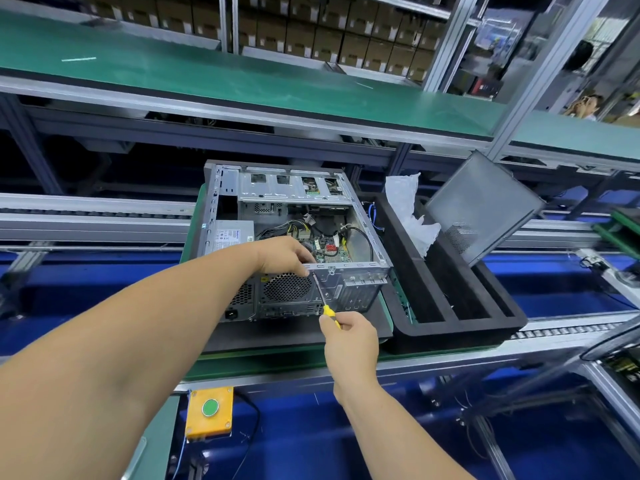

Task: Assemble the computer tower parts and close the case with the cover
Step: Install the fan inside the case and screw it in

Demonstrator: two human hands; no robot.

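An open computer tower [360, 289] lies on its side on a green pallet, its inside with motherboard, cables and power supply showing. My left hand [282, 256] rests on the case's rear top edge, fingers curled down at the screwdriver's tip. My right hand [349, 336] grips the yellow handle of a screwdriver [323, 297], whose shaft points up to the rear panel's upper edge. The grey side cover [485, 206] leans tilted at the right, its lower end in a black tray.
A black foam tray [460, 329] with long compartments sits right of the tower, holding a crumpled plastic bag [412, 213]. A yellow box with a green button [209, 412] hangs below the front rail. Green shelf and stacked cartons stand behind. A person is at far right.
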